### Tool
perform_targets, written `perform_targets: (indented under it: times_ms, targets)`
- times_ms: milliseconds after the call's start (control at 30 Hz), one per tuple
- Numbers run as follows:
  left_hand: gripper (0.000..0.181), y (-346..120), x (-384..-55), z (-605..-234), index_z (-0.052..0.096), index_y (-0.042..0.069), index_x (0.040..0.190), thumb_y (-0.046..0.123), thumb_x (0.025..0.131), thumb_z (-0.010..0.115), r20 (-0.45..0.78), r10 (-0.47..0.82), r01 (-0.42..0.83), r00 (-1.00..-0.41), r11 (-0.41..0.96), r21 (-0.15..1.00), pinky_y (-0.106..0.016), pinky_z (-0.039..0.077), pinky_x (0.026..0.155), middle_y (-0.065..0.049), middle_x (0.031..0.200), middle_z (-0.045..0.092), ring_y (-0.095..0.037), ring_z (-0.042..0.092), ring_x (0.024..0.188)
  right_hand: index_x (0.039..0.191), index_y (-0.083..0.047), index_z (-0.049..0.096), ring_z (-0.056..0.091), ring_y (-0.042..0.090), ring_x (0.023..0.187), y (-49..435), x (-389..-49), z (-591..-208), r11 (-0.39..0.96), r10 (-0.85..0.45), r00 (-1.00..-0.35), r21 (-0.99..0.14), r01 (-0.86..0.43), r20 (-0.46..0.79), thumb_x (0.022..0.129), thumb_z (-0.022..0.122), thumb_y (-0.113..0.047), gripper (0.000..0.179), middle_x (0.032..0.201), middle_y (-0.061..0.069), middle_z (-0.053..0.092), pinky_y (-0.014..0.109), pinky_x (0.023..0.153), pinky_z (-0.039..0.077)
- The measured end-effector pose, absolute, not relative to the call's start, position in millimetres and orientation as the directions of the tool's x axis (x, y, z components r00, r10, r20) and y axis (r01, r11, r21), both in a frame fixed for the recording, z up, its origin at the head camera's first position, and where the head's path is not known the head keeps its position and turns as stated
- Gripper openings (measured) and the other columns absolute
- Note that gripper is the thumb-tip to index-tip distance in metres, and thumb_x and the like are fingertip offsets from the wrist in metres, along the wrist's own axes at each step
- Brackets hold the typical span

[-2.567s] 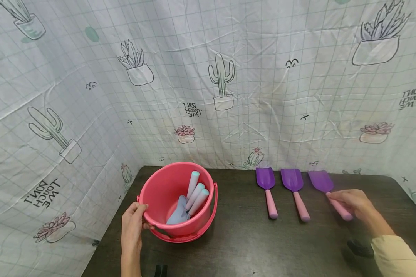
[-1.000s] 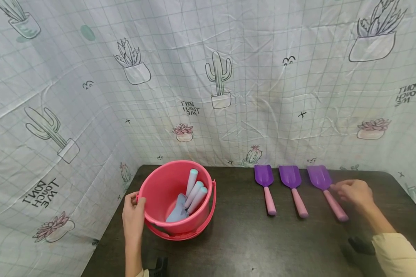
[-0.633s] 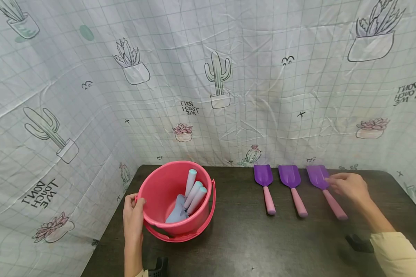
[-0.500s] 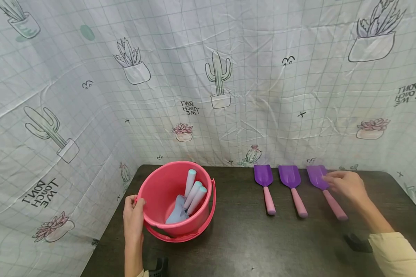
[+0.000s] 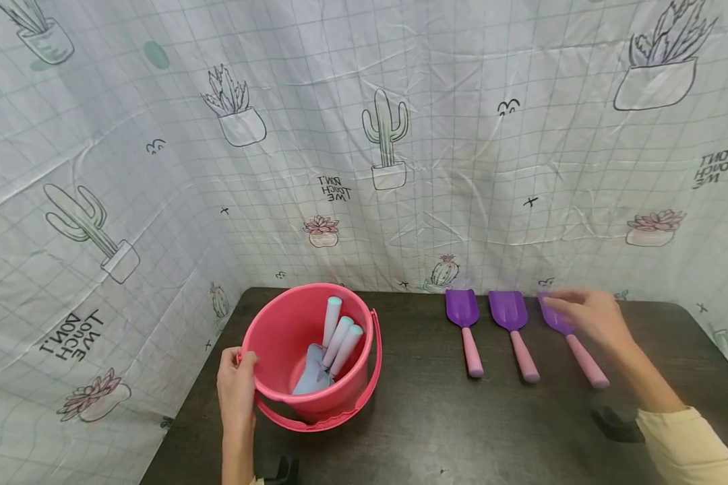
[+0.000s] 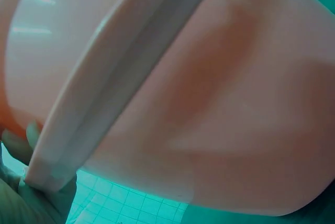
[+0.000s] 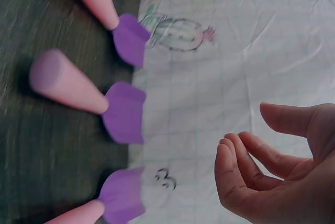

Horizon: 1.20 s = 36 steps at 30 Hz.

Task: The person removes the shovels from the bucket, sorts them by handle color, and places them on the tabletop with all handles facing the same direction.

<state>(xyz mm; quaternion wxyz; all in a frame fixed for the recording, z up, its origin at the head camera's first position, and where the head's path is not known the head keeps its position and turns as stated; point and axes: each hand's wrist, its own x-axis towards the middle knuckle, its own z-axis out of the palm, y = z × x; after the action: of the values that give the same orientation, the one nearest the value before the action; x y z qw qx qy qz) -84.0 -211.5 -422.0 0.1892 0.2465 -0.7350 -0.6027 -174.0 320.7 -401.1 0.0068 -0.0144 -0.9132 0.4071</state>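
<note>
My left hand (image 5: 236,384) grips the left rim of a pink-red bucket (image 5: 282,330), thumb at the inside edge. In the left wrist view the bucket wall (image 6: 225,130) fills most of the picture, with the fingers (image 6: 39,203) at its rim. Several toy shovels (image 5: 309,377) stand inside, blue-grey with pale handles and mint ends. My right hand (image 5: 594,320) hovers over the rightmost purple shovel (image 5: 585,360), hiding part of its blade. The right wrist view shows this hand (image 7: 277,177) holding nothing, thumb apart from bent fingers.
Two more purple shovels with pink handles, a left one (image 5: 462,310) and a middle one (image 5: 508,311), lie beside the rightmost on the dark table (image 5: 437,431). The bucket's handle (image 5: 340,419) hangs down in front. A patterned white cloth (image 5: 461,168) hangs behind the table.
My right hand has let go of the rightmost shovel's pink handle and moved up and left over its blade. The left hand stays at the bucket rim; the bucket has barely shifted.
</note>
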Motion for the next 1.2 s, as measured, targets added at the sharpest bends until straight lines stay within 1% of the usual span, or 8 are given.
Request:
perform_targets:
  times_ms: [67,233,367,500,700,867,1000,1200]
  targets:
    - [0.015,-211.1,-83.6,-421.9,0.05,0.002,0.109,0.011,0.096,0.051,-0.019,-0.595,-0.134,-0.804,0.15,0.98,-0.024,0.045,0.053,-0.015,0.092,0.055,-0.017,0.057,0.066,0.131,0.011,0.064,0.065,0.006,0.085,315.0,-173.3,-397.6,0.659,0.024,-1.0,-0.753,0.008,0.01,0.103,0.062,-0.038,0.056,0.126,0.03,0.066,0.026,0.068,0.053]
    - [0.014,-210.7,-83.1,-422.5,0.05,0.002,0.107,0.009,0.095,0.052,-0.015,-0.6,-0.12,-0.8,0.136,0.983,-0.023,0.045,0.052,-0.016,0.091,0.056,-0.017,0.057,0.063,0.131,0.009,0.064,0.06,-0.002,0.089,301.0,-170.4,-387.8,0.64,0.001,-1.0,-0.768,-0.022,0.03,0.104,0.062,-0.038,0.055,0.131,0.031,0.063,0.021,0.071,0.052]
    - [0.014,-209.8,-83.2,-423.6,0.05,0.001,0.107,0.009,0.095,0.052,-0.004,-0.608,-0.102,-0.794,0.127,0.987,-0.023,0.045,0.051,-0.017,0.091,0.056,-0.016,0.057,0.062,0.135,0.01,0.061,0.062,-0.006,0.086,289.9,-167.6,-378.6,0.599,-0.023,-1.0,-0.8,-0.03,0.02,0.103,0.063,-0.036,0.056,0.136,0.032,0.06,0.018,0.073,0.053]
    - [0.014,-208.6,-83.2,-424.8,0.05,0.001,0.107,0.008,0.095,0.052,0.009,-0.619,-0.088,-0.785,0.125,0.988,-0.022,0.046,0.052,-0.018,0.091,0.057,-0.016,0.058,0.062,0.135,0.011,0.059,0.065,-0.004,0.084,280.0,-165.5,-370.2,0.589,-0.051,-0.998,-0.806,-0.055,0.03,0.104,0.062,-0.034,0.055,0.136,0.033,0.059,0.019,0.075,0.054]
    - [0.015,-207.4,-83.5,-425.8,0.051,0.0,0.108,0.008,0.095,0.052,0.023,-0.626,-0.075,-0.78,0.13,0.989,-0.021,0.047,0.052,-0.016,0.089,0.057,-0.016,0.059,0.064,0.135,0.009,0.061,0.064,-0.007,0.086,262.0,-161.5,-359.1,0.582,-0.078,-0.995,-0.808,-0.098,0.064,0.104,0.063,-0.032,0.051,0.132,0.028,0.064,0.017,0.077,0.051]
    - [0.016,-207.0,-83.7,-425.4,0.051,0.0,0.109,0.008,0.095,0.053,0.025,-0.627,-0.067,-0.779,0.122,0.99,-0.021,0.048,0.053,-0.018,0.09,0.058,-0.017,0.061,0.064,0.134,0.006,0.063,0.063,-0.007,0.088,246.2,-158.3,-350.7,0.561,-0.082,-0.993,-0.82,-0.112,0.08,0.103,0.065,-0.032,0.049,0.131,0.026,0.065,0.017,0.077,0.051]
    - [0.015,-206.5,-83.9,-425.2,0.051,0.0,0.108,0.008,0.095,0.052,0.024,-0.631,-0.068,-0.775,0.121,0.99,-0.021,0.046,0.052,-0.015,0.086,0.057,-0.016,0.059,0.062,0.132,0.004,0.065,0.062,-0.007,0.091,235.1,-156.2,-345.6,0.55,-0.097,-0.99,-0.824,-0.135,0.098,0.101,0.067,-0.033,0.048,0.128,0.023,0.068,0.018,0.078,0.051]
    - [0.014,-206.6,-85.0,-427.5,0.051,0.001,0.107,0.008,0.095,0.052,0.024,-0.634,-0.064,-0.773,0.116,0.991,-0.022,0.044,0.051,-0.009,0.079,0.054,-0.014,0.056,0.06,0.131,0.003,0.065,0.066,-0.002,0.092,222.8,-153.2,-341.4,0.507,-0.124,-0.987,-0.848,-0.153,0.105,0.1,0.069,-0.031,0.046,0.126,0.021,0.069,0.02,0.08,0.053]
